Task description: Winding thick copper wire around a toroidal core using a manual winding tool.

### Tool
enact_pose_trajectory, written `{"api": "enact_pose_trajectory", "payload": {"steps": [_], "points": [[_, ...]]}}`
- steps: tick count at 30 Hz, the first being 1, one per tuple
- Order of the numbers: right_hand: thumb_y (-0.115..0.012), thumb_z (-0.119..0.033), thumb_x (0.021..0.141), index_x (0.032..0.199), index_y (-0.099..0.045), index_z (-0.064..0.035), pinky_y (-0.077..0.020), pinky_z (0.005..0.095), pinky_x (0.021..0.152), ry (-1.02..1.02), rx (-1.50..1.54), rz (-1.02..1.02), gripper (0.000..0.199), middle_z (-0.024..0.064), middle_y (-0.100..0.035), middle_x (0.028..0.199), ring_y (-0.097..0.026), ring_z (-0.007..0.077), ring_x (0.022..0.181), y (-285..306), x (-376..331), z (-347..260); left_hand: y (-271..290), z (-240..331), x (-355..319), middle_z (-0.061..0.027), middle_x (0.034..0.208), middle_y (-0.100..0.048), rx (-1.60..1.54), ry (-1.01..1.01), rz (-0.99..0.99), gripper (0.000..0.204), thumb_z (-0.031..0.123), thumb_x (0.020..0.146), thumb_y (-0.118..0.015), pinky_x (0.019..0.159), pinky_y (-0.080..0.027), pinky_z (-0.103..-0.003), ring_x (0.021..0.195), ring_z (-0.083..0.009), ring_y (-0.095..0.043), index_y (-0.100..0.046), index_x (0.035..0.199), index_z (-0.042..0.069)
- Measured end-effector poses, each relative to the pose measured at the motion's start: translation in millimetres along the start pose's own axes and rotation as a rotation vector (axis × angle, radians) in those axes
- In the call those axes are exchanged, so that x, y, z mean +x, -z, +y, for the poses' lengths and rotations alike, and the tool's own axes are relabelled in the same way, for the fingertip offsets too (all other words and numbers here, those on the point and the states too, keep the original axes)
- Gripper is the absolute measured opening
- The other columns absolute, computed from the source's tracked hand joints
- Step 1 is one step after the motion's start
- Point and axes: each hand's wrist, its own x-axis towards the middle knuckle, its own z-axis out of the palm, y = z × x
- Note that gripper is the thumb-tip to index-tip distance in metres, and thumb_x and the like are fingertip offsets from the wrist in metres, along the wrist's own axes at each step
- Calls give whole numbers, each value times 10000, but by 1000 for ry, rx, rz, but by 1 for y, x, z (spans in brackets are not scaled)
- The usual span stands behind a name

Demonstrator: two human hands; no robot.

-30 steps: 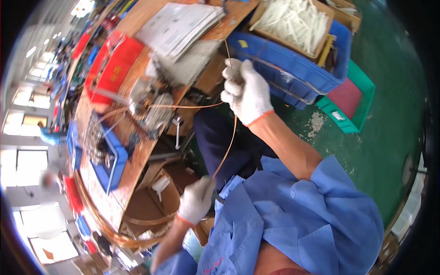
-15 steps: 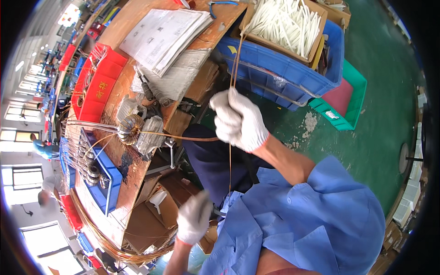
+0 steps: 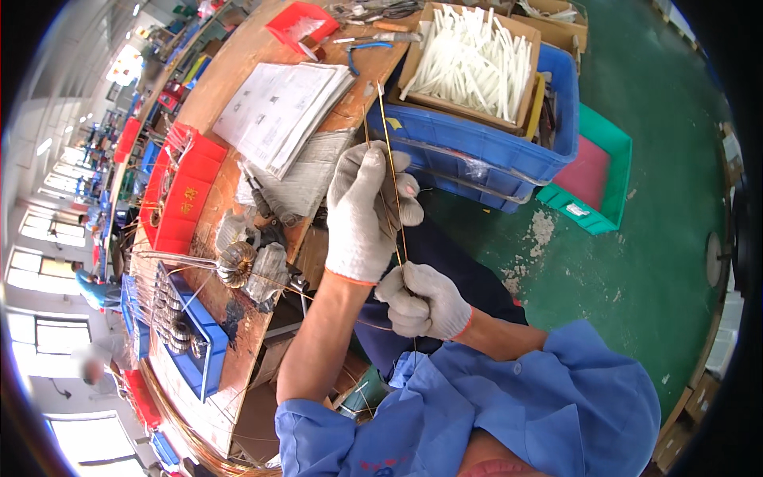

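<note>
Both my hands wear white knitted gloves. My left hand (image 3: 355, 226) is raised beside the bench edge, its thumb and fingers closed round thin copper wire (image 3: 390, 151). Lower and to the right, my right hand (image 3: 427, 302) pinches the wire where its strands come together. Two ends stick up above the left hand; one has a pale tip. At the left, a ring-shaped coil wound with copper wire (image 3: 236, 264) sits on the bench between plastic-wrapped blocks. From the coil a thin strand runs toward my hands; its far part is hard to follow.
The wooden bench (image 3: 262, 65) carries printed papers (image 3: 274, 111), a red bin (image 3: 184, 191) and a blue tray of wound coils (image 3: 208, 362). A blue crate (image 3: 485, 155) supports a carton of white strips (image 3: 473, 67). Beyond stands a green crate (image 3: 616, 175); a copper wire bundle (image 3: 179, 425) hangs at lower left.
My left hand has come up from low beside the bench and now grips the wire above the right hand. My right hand has moved down along the wire. The view has shifted slightly.
</note>
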Motion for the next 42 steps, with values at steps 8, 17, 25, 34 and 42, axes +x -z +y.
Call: {"api": "enact_pose_trajectory", "payload": {"steps": [8, 17, 25, 34, 42], "points": [[-529, -465, 1170, 1160, -644, -46, -257, 298, 466, 169, -227, 239, 435, -16, -428, 641, -328, 109, 484, -17, 8, 29, -13, 15, -15, -48, 849, -689, 672, -715, 321, 132, 143, 1106, -661, 470, -437, -260, 592, -66, -564, -676, 1109, 12], [-395, -344, 1230, 1046, -655, -34, -309, 292, 459, 309, -4, -49, 445, -53, -343, 647, -284, 100, 499, 12, 50, -33, 52, -78, -186, -251, 1390, -627, 1352, -718, 485, 725, 335, 985, -792, 1036, -548, -538, 1221, -464, -661, -499, 1488, -97], [-404, -357, 1227, 957, -608, -30, -227, 284, 438, 282, 48, -8, 470, -47, -260, 597, -202, 89, 476, 59, 66, -82, 139, -140, -438, -222, 1202, -783, 1319, 713, 670, 463, 471, 1105, -493, 997, -577, -558, 1133, -459, -739, -744, 1294, 130], [-543, -318, 1152, 1287, -617, -44, -343, 335, 531, 884, -696, 979, 315, 47, -469, 763, -404, 163, 586, 148, -178, -375, 204, 59, -533, -171, 851, -729, 2367, 398, 120, 232, 222, 965, -655, 1082, -469, -502, 921, -384, -677, -780, 886, 43], [-767, -440, 996, 1320, -807, -281, -658, 433, 800, -423, -1842, 2828, 363, 0, -840, 1223, -820, 222, 1058, 86, -676, -430, 229, 32, -199, -180, 1285, -637, 1861, -1258, 469, 491, 182, 766, -944, 1096, -482, -573, 1249, -430, -598, -647, 1139, 64]]}}
